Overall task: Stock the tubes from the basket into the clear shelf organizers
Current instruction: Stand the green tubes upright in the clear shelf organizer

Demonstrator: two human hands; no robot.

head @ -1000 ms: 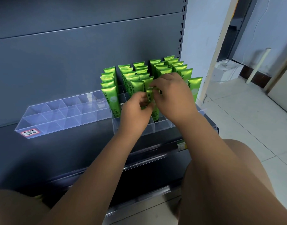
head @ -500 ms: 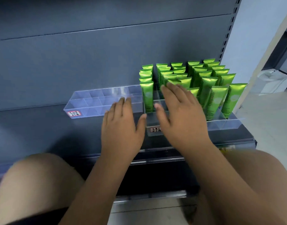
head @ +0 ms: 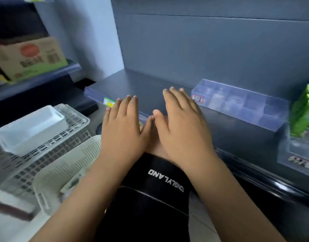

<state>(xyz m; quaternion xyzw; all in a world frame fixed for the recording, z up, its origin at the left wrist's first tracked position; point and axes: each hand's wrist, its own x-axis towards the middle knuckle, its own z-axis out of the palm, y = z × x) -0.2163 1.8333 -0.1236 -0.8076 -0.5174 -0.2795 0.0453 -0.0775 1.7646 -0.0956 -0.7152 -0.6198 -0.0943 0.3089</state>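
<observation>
My left hand (head: pixel 123 131) and my right hand (head: pixel 182 126) hover side by side over my knee, fingers spread, holding nothing. A clear shelf organizer (head: pixel 241 103) with bare compartments sits on the dark shelf (head: pixel 145 84) to the right of my hands. At the far right edge, green tubes (head: pixel 304 110) stand in a second clear organizer (head: pixel 293 154). A cream slotted basket (head: pixel 66 168) lies low at the left beside my left forearm; its contents are blurred.
A grey lattice crate (head: pixel 45 145) at the left carries a white bin (head: pixel 27 128). A cardboard box (head: pixel 27 58) sits on a neighbouring shelf at upper left. My knee in black shorts (head: pixel 150 198) fills the lower middle.
My view has swung left, away from the tube-filled organizer. Both hands let go of the tubes, opened and drew back toward the basket side.
</observation>
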